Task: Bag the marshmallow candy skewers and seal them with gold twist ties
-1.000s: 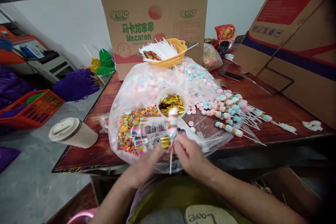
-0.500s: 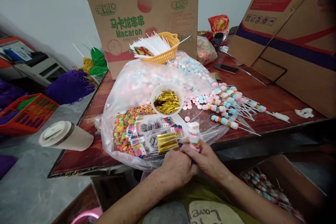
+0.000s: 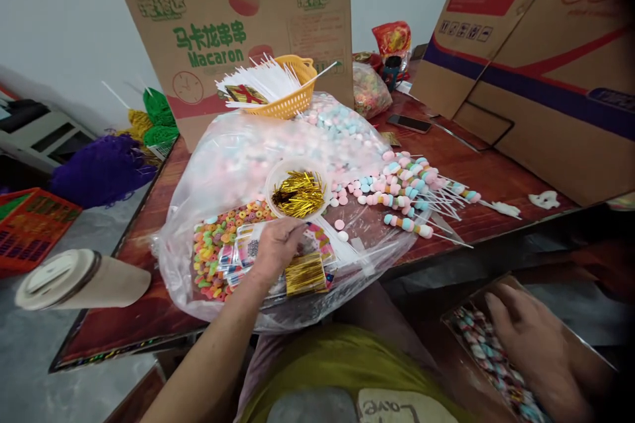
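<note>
My left hand (image 3: 280, 248) reaches over the stack of clear printed plastic bags (image 3: 243, 248), its fingers pinched together at the top bag. Just below its fingertips lies a bundle of gold twist ties (image 3: 305, 274). A tub (image 3: 268, 192) of loose gold ties stands beyond that hand. Down at the lower right, my right hand (image 3: 530, 337) is over a cardboard box, fingers apart and slightly blurred. Wrapped candy skewers (image 3: 483, 350) fill the box beneath it. Unwrapped marshmallow skewers (image 3: 409, 225) lie on the table's right part.
A large plastic bag of marshmallows (image 3: 238, 152) covers the middle, with ring candies (image 3: 213, 258) at its left. Behind stands a yellow basket (image 3: 292, 102) of white sticks. A lidded cup (image 3: 104, 277) is at the left edge. Big cartons (image 3: 526, 99) and a phone (image 3: 409, 123) occupy the right.
My hands were together holding a wrapped candy skewer. They have parted: the left moved onto the printed bags, the right down to the box. The skewer is no longer in the hands.
</note>
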A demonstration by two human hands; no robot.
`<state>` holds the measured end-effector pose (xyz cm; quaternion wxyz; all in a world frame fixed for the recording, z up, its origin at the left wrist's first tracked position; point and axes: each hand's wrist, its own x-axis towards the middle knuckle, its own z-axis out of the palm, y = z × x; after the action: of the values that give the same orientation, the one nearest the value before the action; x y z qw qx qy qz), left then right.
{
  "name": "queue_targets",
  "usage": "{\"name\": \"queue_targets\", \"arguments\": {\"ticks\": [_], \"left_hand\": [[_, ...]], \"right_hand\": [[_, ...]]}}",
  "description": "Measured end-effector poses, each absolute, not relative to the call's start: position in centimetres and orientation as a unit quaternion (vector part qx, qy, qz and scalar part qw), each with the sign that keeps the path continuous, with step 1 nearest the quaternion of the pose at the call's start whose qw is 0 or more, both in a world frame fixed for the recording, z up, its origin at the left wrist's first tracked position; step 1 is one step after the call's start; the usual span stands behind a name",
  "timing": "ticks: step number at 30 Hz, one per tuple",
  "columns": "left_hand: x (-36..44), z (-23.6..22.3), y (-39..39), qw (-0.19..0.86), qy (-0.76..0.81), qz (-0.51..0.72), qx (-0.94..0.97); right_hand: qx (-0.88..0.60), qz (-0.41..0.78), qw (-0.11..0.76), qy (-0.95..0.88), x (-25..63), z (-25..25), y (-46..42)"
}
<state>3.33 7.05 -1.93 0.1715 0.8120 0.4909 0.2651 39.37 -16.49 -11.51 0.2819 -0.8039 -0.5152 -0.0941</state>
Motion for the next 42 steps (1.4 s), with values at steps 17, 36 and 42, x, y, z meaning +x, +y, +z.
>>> {"name": "queue_targets", "arguments": {"ticks": [17, 36, 42], "left_hand": [[1.7, -1.1, 4.8, 0.391, 0.505, 0.228, 0.735], [0.7, 1.4, 4.3, 0.133, 0.423, 0.192, 0.876], [1.8, 2.4, 2.6, 0.301, 0.385, 0.145, 0.86]], "right_hand": [[-0.557, 0.393, 0.452, -0.575, 19.0, -5.0, 2.4], [-0.498, 0.242, 0.463, -0.692, 19.8, -2.4, 1.9], [-0.466, 0.288, 0.457, -0.701, 19.4, -1.6, -1.4]]}}
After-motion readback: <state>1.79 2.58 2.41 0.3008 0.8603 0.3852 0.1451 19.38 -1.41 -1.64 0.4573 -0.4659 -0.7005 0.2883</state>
